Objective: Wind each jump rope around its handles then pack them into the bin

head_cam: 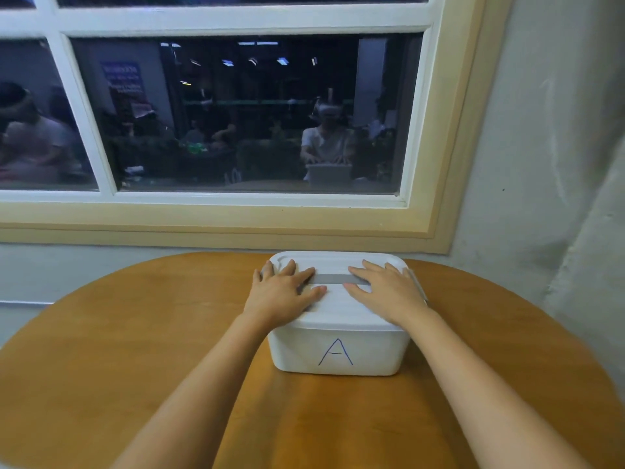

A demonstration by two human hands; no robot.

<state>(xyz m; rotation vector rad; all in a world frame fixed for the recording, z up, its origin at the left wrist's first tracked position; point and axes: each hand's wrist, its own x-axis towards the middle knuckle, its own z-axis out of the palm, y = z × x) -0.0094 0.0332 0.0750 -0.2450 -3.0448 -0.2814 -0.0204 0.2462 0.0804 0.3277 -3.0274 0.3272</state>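
Note:
A white plastic bin (338, 353) with a blue letter A on its front wall stands on the round wooden table (135, 350), near the far edge. Its white lid (334, 309) is on, with a grey handle strip (333, 279) across the top. My left hand (282, 292) lies flat on the left half of the lid, fingers spread and straight. My right hand (389, 291) lies flat on the right half in the same way. No jump rope is in view; the bin's inside is hidden by the lid.
Behind the table a large window (236, 113) with a cream frame fills the wall; the dark glass reflects a room with people. A grey wall (541, 164) rises at the right. Bare wood surrounds the bin on all sides.

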